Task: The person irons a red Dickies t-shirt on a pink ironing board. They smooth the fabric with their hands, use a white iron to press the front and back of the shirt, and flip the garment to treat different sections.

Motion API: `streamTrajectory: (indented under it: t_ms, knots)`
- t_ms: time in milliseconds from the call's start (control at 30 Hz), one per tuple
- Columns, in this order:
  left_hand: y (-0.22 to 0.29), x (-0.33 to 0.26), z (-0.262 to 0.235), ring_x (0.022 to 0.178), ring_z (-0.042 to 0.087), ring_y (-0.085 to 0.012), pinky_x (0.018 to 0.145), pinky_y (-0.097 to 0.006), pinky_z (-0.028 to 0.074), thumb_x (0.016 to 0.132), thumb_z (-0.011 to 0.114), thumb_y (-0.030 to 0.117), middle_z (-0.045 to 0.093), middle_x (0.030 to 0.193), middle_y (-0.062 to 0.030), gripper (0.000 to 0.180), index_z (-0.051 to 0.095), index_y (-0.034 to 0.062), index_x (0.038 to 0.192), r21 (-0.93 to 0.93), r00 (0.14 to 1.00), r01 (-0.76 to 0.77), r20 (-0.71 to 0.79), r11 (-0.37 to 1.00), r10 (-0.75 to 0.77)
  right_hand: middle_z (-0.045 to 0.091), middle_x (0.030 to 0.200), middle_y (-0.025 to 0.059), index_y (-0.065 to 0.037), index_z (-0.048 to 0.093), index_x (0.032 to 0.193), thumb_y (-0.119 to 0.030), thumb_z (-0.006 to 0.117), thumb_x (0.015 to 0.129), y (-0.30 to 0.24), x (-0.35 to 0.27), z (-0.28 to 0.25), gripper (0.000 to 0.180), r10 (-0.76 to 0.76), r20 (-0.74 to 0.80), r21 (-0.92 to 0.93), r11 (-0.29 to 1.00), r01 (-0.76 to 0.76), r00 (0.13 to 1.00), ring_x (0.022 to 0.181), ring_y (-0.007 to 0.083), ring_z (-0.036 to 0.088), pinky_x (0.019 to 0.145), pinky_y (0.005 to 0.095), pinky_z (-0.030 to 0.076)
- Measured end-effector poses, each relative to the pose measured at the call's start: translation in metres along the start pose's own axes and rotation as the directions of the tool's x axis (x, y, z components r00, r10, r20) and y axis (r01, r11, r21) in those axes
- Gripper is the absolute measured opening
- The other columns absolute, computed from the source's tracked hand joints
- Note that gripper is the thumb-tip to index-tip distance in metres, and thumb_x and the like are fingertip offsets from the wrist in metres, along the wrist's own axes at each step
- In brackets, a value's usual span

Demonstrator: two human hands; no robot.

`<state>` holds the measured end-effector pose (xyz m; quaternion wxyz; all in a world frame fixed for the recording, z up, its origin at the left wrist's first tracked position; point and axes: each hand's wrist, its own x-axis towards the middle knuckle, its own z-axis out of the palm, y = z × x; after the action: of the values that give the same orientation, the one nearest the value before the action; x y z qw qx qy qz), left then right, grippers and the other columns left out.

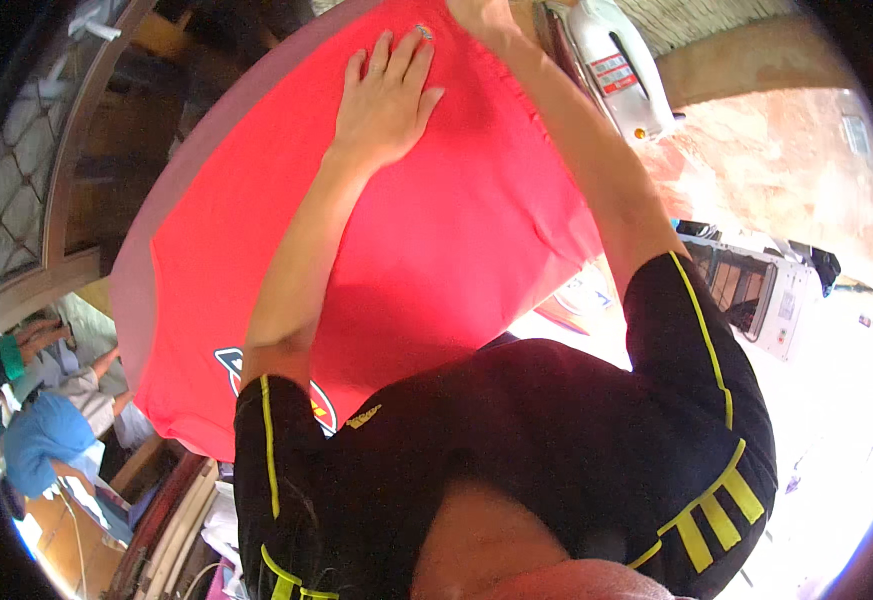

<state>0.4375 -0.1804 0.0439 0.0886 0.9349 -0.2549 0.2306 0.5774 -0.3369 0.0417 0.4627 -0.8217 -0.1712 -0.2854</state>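
A red garment (436, 210) with a printed badge (276, 385) near its lower left is spread over a padded, dull-maroon board (156, 190). My left hand (386, 105) lies flat on the upper part of the cloth, fingers spread, beside a small emblem (423, 33). At the top edge of the picture, my right hand (483, 14) is beside the garment's far right edge. Its fingers are cut off by the frame, so what they hold, if anything, is hidden. A white iron (616, 75) with an orange knob stands just right of my right forearm.
A white-framed appliance with a dark front (746, 285) stands at the right. Far left, below a wooden-framed grille (16, 190), other people sit or bend, one in blue (48, 440). Poles (171, 525) lie at the lower left.
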Motion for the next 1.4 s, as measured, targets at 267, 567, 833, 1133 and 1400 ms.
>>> streamTrajectory:
  t_ms: [267, 567, 833, 1133, 1400]
  knots:
    - [-0.016, 0.074, 0.046, 0.146, 0.024, -0.0309, 0.117, -0.049, 0.021, 0.1, 0.037, 0.043, 0.032, 0.156, -0.009, 0.058, 0.04, 0.0071, 0.146, 0.039, 0.983, 0.092, 0.153, 0.995, -0.097, 0.042, 0.145, 0.0153, -0.008, 0.046, 0.139, -0.04, 0.064, 0.088, -0.106, -0.19, -0.14, 0.062, -0.039, 0.602, -0.265, 0.932, 0.246, 0.797, 0.136, 0.0338, 0.039, 0.111, 0.051, 0.033]
    - [-0.057, 0.063, 0.058, 0.148, 0.022, -0.0284, 0.117, -0.054, 0.019, 0.1, 0.027, 0.057, 0.025, 0.161, 0.0016, 0.065, 0.031, 0.0188, 0.153, 0.03, 0.999, -0.031, 0.035, 0.999, 0.03, 0.048, 0.14, 0.012, -0.011, 0.051, 0.136, -0.03, 0.067, 0.088, -0.083, -0.266, -0.272, 0.054, 0.364, 0.174, -0.333, 0.896, -0.293, 0.915, 0.134, 0.0345, 0.04, 0.111, 0.0498, 0.031]
    - [-0.041, 0.083, 0.047, 0.146, 0.025, -0.0332, 0.117, -0.052, 0.02, 0.1, 0.032, 0.055, 0.029, 0.159, -0.0035, 0.064, 0.035, 0.015, 0.15, 0.042, 0.994, -0.062, 0.09, 0.997, 0.058, 0.058, 0.107, 0.0054, -0.013, 0.067, 0.101, -0.027, 0.075, 0.079, -0.096, -0.275, -0.254, 0.027, 0.374, -0.06, -0.537, 0.77, -0.345, 0.926, 0.102, 0.0295, 0.054, 0.087, 0.0461, 0.041]
    - [-0.05, 0.076, 0.039, 0.142, 0.032, -0.032, 0.114, -0.048, 0.028, 0.104, 0.03, 0.05, 0.032, 0.158, -0.0008, 0.058, 0.032, 0.018, 0.152, 0.249, 0.982, -0.131, 0.166, 0.96, 0.091, 0.056, 0.095, 0.0059, -0.015, 0.061, 0.089, -0.035, 0.072, 0.077, -0.082, -0.283, -0.26, 0.026, 0.416, -0.139, -0.486, 0.762, -0.428, 0.899, 0.094, 0.0265, 0.055, 0.077, 0.0465, 0.04]
    - [-0.062, 0.073, 0.066, 0.144, 0.03, -0.0306, 0.114, -0.049, 0.026, 0.103, 0.024, 0.055, 0.029, 0.159, -0.0006, 0.063, 0.029, 0.0189, 0.154, 0.281, 0.984, -0.108, 0.165, 0.954, 0.063, 0.054, 0.098, 0.0058, -0.015, 0.06, 0.096, -0.028, 0.07, 0.076, -0.074, -0.278, -0.247, 0.026, 0.517, -0.106, -0.434, 0.745, -0.507, 0.85, 0.096, 0.0269, 0.052, 0.082, 0.0435, 0.036]
